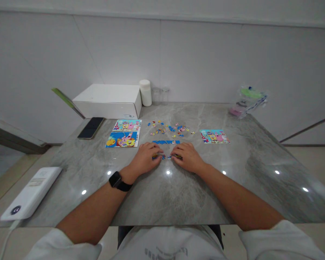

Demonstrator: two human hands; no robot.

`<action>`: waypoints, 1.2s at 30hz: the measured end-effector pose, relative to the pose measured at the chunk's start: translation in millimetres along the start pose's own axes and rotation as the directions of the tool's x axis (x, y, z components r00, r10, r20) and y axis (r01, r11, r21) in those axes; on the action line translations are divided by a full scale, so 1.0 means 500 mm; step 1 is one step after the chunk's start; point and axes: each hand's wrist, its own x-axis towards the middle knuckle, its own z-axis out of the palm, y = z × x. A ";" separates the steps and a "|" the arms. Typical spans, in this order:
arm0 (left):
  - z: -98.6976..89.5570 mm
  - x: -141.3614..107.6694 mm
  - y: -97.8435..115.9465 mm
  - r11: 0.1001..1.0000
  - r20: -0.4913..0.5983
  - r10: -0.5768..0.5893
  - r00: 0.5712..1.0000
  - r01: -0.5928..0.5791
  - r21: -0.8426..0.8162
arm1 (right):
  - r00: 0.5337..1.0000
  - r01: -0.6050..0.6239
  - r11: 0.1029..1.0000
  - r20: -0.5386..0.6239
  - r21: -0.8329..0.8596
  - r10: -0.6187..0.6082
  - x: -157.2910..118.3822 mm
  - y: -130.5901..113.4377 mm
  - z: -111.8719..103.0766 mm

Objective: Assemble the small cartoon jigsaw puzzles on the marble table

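Observation:
My left hand (pixel 147 157) rests on the table with its fingers curled over jigsaw puzzle pieces, its fingertips at a small piece (pixel 163 157). Opposite it, my right hand (pixel 188 157) has thumb and fingers closed around pieces too, partly hidden under the fingers. A small gap separates the hands. Just beyond them lies a joined blue strip of puzzle (pixel 165 142). Loose puzzle pieces (pixel 176 128) are scattered behind the strip. To the left is a sheet with two cartoon pictures (pixel 124 139); to the right, a cartoon picture card (pixel 215 136).
A phone (pixel 91 128) and a white power bank (pixel 32 193) with a cable lie at the left. Along the back stand a white box (pixel 108 101), a white bottle (pixel 145 93) and two glasses (pixel 165 96). A clear plastic bag (pixel 247 102) sits at the back right corner.

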 end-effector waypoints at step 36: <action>-0.025 -0.003 -0.023 0.977 -0.285 -0.113 0.952 0.054 -0.205 | 0.922 -0.386 0.904 -0.100 -0.185 0.373 0.093 0.245 -0.021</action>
